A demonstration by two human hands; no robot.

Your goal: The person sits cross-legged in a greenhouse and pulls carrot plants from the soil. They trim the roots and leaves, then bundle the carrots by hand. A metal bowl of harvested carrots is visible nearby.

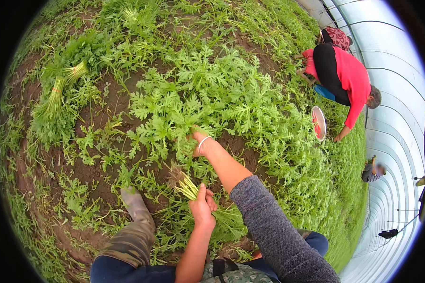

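Note:
My left hand (202, 209) is closed around a small bunch of pulled leafy greens (187, 187). Their pale stems and soil-covered roots stick out toward the upper left, and the leaves hang below and to the right of the hand. Ahead of it, my right hand (197, 141), with a white bangle at the wrist, reaches low into a standing clump of lobed-leaf green plants (202, 95). Leaves hide most of its fingers, so whether they grip a stem cannot be made out.
Two tied bundles of greens (56, 92) (77, 71) lie at the left. My boot (136, 203) stands on the soil. At the right, a person in red (350, 70) bends near a metal basin (319, 123). Another person (372, 172) is farther off, beneath the plastic tunnel cover (393, 95).

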